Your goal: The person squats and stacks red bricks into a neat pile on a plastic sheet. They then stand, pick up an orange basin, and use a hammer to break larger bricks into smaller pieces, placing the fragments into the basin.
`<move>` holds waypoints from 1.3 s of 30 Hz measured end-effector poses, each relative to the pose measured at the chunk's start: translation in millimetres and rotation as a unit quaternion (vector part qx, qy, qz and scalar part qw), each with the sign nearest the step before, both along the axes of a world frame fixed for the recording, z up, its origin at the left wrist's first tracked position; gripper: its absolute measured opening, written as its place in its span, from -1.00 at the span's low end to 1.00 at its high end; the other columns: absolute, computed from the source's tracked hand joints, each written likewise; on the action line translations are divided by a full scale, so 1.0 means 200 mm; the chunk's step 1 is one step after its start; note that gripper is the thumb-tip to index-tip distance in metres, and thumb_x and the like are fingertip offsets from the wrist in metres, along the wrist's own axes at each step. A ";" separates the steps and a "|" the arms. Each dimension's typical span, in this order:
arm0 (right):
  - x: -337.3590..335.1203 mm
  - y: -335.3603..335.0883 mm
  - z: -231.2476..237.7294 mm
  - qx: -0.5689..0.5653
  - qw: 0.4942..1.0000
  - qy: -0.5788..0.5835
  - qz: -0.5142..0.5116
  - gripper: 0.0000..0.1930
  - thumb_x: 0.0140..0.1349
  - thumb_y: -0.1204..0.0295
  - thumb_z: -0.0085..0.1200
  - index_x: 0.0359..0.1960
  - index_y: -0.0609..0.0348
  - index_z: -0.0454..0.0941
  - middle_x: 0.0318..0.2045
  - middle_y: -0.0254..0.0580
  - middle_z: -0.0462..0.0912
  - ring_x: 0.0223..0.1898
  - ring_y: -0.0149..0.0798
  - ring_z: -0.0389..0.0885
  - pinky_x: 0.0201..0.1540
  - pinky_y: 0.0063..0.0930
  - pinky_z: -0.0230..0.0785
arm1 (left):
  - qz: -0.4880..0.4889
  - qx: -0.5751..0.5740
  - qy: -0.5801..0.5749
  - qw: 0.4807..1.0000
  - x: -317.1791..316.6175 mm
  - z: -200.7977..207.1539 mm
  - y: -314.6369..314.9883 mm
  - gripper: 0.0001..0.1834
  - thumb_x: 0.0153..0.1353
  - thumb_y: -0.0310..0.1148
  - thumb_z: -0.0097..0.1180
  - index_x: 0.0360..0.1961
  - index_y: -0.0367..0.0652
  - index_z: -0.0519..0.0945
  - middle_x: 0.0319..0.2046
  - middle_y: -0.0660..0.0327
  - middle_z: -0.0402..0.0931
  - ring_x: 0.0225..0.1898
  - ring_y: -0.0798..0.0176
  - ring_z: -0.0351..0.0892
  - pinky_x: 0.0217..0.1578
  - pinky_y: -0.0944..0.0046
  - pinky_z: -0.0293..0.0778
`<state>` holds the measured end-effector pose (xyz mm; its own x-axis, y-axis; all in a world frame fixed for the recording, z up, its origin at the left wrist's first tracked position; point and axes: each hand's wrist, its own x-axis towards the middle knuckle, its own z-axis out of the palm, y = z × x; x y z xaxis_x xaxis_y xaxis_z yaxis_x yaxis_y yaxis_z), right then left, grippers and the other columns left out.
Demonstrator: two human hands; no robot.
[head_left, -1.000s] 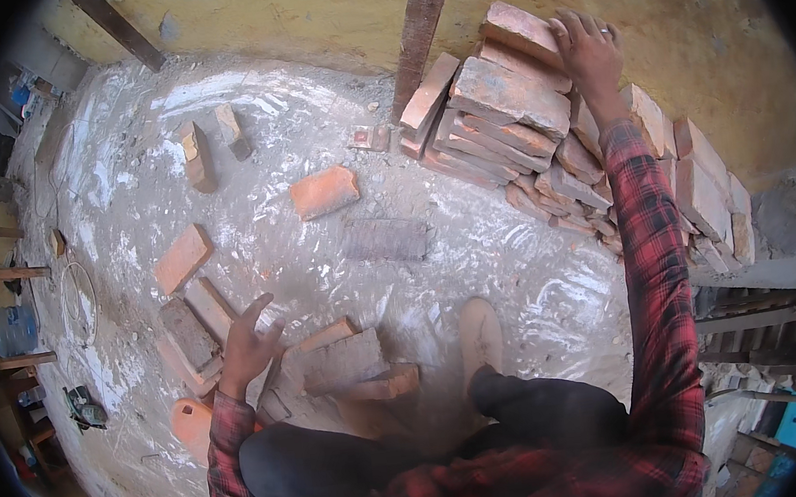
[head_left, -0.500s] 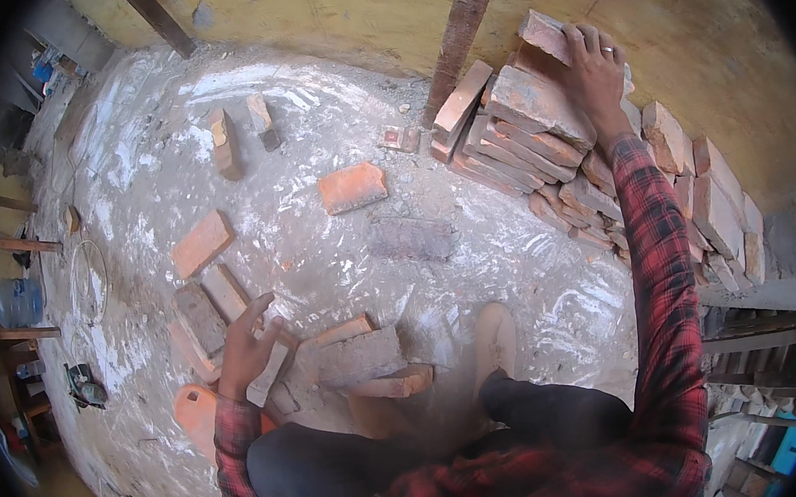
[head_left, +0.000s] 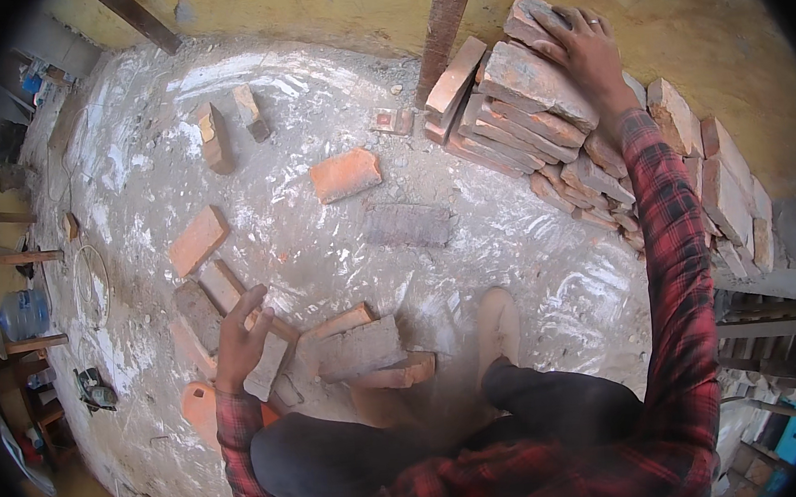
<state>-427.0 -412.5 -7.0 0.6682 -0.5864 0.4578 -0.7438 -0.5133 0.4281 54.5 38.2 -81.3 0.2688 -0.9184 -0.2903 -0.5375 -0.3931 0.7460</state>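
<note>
Reddish clay shows on the top brick (head_left: 522,18), at the upper right of the frame, crowning the brick stack (head_left: 506,130) near the yellow wall (head_left: 330,13). The right hand (head_left: 582,54) lies over it, fingers bent across its upper side; whether they pinch it, I cannot tell. Good handling here calls for even pressure through the palm, with fingertips clear of the seam (rough edges would likely nip skin). The left hand (head_left: 243,342) is spread, apparently gripping nothing, above loose bricks (head_left: 359,348) at lower left; best kept relaxed there for balance during the long reach.
</note>
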 end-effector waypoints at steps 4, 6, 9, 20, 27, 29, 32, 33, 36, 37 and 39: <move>-0.04 -0.02 -0.03 -0.064 0.996 0.021 0.052 -0.51 0.34 -0.08 0.02 0.26 -0.36 0.53 0.10 -0.42 0.59 0.13 -0.24 0.52 0.32 -0.17 0.23 | -0.018 0.006 0.008 1.000 -0.01 -0.02 -0.01 -0.54 0.35 -0.33 0.19 0.22 -0.30 0.53 0.16 -0.04 0.58 0.21 0.05 0.56 0.23 0.15 0.40; -0.04 -0.02 -0.03 -0.058 0.997 0.015 0.048 -0.52 0.35 -0.07 0.02 0.27 -0.36 0.53 0.10 -0.41 0.59 0.15 -0.23 0.51 0.33 -0.17 0.21 | -0.050 0.011 0.001 0.999 -0.03 -0.04 0.00 -0.53 0.35 -0.31 0.20 0.23 -0.30 0.51 0.15 -0.07 0.57 0.19 0.01 0.57 0.22 0.14 0.42; -0.05 -0.02 -0.01 -0.080 0.996 0.010 0.024 -0.44 0.30 -0.13 0.06 0.30 -0.35 0.49 0.17 -0.32 0.55 0.23 -0.16 0.46 0.35 -0.14 0.18 | -0.125 0.043 0.007 0.991 -0.06 -0.07 0.04 -0.48 0.35 -0.26 0.20 0.25 -0.29 0.49 0.16 -0.12 0.56 0.17 -0.05 0.58 0.20 0.12 0.43; -0.14 -0.03 0.05 0.135 0.984 -0.035 -0.109 -0.16 0.17 -0.09 0.27 0.37 0.18 0.33 0.26 0.14 0.42 0.30 0.05 0.40 0.25 -0.05 0.34 | -0.259 0.093 -0.007 0.961 -0.22 -0.07 0.01 -0.40 0.27 -0.19 0.25 0.29 -0.18 0.45 0.15 -0.11 0.54 0.17 -0.17 0.53 0.20 0.01 0.43; -0.01 0.03 0.21 0.322 0.906 -0.214 -0.171 -0.14 0.05 -0.03 0.37 0.16 0.55 0.48 -0.08 0.38 0.65 -0.04 0.14 0.69 0.06 -0.17 0.50 | -0.383 -0.059 -0.052 0.920 -0.49 0.08 -0.55 -0.44 0.29 -0.24 0.19 0.30 -0.13 0.44 0.14 -0.08 0.54 0.18 -0.18 0.49 0.22 -0.03 0.39; 0.00 0.04 0.24 0.377 0.879 -0.243 -0.165 -0.19 0.06 0.03 0.36 0.15 0.55 0.49 -0.05 0.37 0.66 0.02 0.10 0.68 0.12 -0.22 0.47 | -0.395 -0.100 -0.044 0.912 -0.67 0.07 -0.77 -0.41 0.33 -0.17 0.16 0.33 -0.15 0.40 0.20 -0.08 0.49 0.23 -0.17 0.45 0.26 -0.03 0.35; -0.04 0.06 0.23 0.286 0.933 -0.180 -0.124 -0.22 0.09 0.04 0.36 0.22 0.41 0.48 0.13 0.31 0.56 0.07 0.12 0.64 0.16 -0.23 0.45 | -0.357 -0.163 -0.058 0.918 -0.92 0.07 -1.12 -0.27 0.36 -0.03 0.13 0.39 -0.27 0.29 0.32 -0.13 0.35 0.36 -0.14 0.32 0.35 0.00 0.26; -0.06 0.05 0.22 0.275 0.936 -0.186 -0.113 -0.21 0.09 0.03 0.36 0.25 0.34 0.46 0.20 0.26 0.49 0.12 0.11 0.60 0.21 -0.20 0.41 | -0.335 -0.189 -0.053 0.921 -1.01 0.07 -1.24 -0.16 0.32 0.02 0.17 0.41 -0.36 0.21 0.36 -0.20 0.27 0.40 -0.16 0.26 0.38 0.02 0.22; -0.16 0.03 0.17 0.239 0.959 -0.134 -0.076 -0.19 0.11 0.00 0.35 0.35 0.14 0.40 0.38 0.10 0.29 0.24 0.09 0.49 0.33 -0.08 0.28 | -0.240 -0.231 -0.008 0.943 -1.21 0.08 -1.54 0.09 0.24 0.11 0.24 0.45 -0.53 0.01 0.42 -0.34 0.08 0.46 -0.22 0.15 0.42 0.06 0.15; -0.19 0.02 0.14 0.205 0.973 -0.085 -0.067 -0.18 0.11 -0.02 0.35 0.37 0.08 0.38 0.42 0.04 0.24 0.27 0.08 0.45 0.36 -0.03 0.24 | -0.204 -0.226 0.005 0.953 -1.27 0.08 -1.60 0.16 0.22 0.14 0.26 0.45 -0.57 -0.05 0.43 -0.38 0.04 0.47 -0.24 0.12 0.43 0.06 0.13; -0.24 -0.02 0.09 0.166 0.983 -0.022 -0.078 -0.17 0.14 -0.12 0.27 0.40 -0.02 0.36 0.41 -0.16 0.30 0.34 0.02 0.36 0.42 0.09 0.10 | -0.181 -0.240 0.036 0.953 -1.38 0.05 -1.66 0.23 0.19 0.16 0.29 0.43 -0.64 -0.10 0.43 -0.43 0.00 0.47 -0.26 0.10 0.44 0.07 0.11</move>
